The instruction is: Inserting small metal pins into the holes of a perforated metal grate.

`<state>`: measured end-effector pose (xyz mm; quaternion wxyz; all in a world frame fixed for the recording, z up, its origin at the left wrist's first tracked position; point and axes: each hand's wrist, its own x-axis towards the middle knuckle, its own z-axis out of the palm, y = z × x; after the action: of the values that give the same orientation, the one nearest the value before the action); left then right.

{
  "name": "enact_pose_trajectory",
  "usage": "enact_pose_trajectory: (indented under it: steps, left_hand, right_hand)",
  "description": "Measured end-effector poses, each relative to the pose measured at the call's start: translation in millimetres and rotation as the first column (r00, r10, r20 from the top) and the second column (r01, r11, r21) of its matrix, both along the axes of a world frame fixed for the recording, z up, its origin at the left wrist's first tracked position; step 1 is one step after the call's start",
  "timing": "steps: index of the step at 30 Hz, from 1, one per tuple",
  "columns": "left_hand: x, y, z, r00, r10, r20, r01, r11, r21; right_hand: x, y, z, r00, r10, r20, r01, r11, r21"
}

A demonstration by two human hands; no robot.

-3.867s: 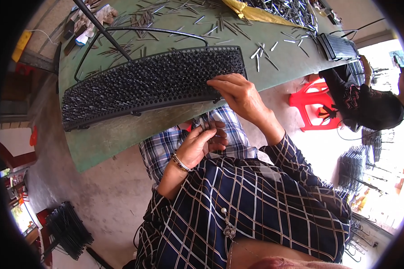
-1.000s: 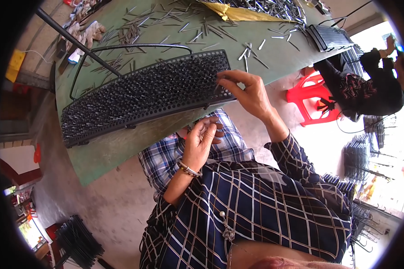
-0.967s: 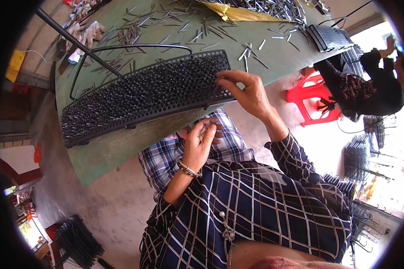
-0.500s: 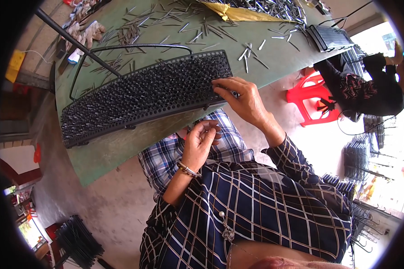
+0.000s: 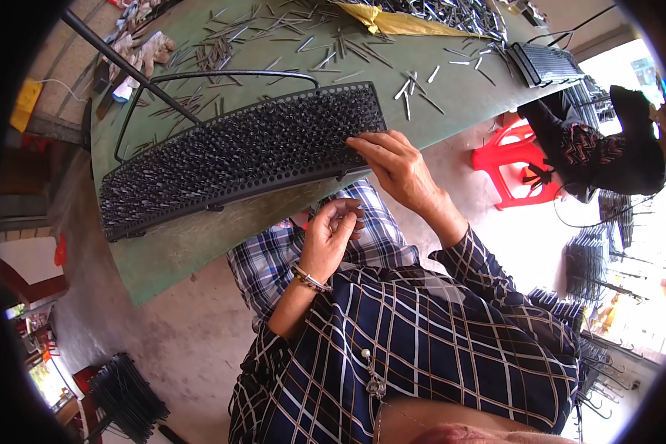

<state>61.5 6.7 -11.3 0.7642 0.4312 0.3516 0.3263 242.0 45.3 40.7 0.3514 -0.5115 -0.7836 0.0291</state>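
A long, curved black metal rack (image 5: 237, 152) with a dense grid of holes lies tilted at the table's near edge. Many thin dark strips stick up from its holes. The fingertips of my right hand (image 5: 403, 169) are pressed together at the rack's right end; whatever they pinch is too small to make out. In front of the rack's near edge, over my lap, my left hand (image 5: 328, 235) is curled closed with the thumb against the fingers. What it may hold is hidden.
Loose thin metal strips (image 5: 414, 92) are scattered over the green table (image 5: 170, 270). A heap of strips (image 5: 451, 13) lies on yellow sheeting at the back. Gloves (image 5: 152, 52) rest at the far left. A red stool (image 5: 507, 159) and a person in dark clothes (image 5: 599, 148) are at the right.
My right hand has shifted slightly left and down along the rack's right end. The rack has moved very slightly. My left hand stays in place. The person at the right has moved a little.
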Motion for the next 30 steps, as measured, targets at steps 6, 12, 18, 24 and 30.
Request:
enact_pose_trajectory:
  steps: [6, 12, 18, 24, 30]
  left_hand:
    - [-1, 3, -1, 1.000, -0.020, -0.005, 0.020, 1.000, -0.010]
    - [3, 4, -1, 0.999, -0.012, -0.030, 0.012, 1.000, 0.005]
    - [2, 4, -1, 1.000, 0.013, -0.017, -0.012, 0.999, 0.031]
    - [8, 2, 1, 1.000, -0.020, -0.017, 0.020, 1.000, 0.018]
    - [6, 4, -1, 1.000, -0.022, -0.010, 0.022, 0.999, 0.024]
  right_hand:
    - [0, -3, -8, 1.000, -0.029, -0.003, 0.029, 0.998, 0.062]
    - [4, 2, -3, 0.990, -0.079, -0.114, 0.089, 0.992, 0.089]
    - [83, 55, -12, 0.864, -0.504, 0.006, 0.504, 0.864, -0.018]
    - [129, 105, -51, 0.499, -0.714, 0.492, 0.855, 0.499, -0.144]
    - [129, 127, -49, 0.697, -0.582, 0.418, 0.717, 0.579, -0.389]
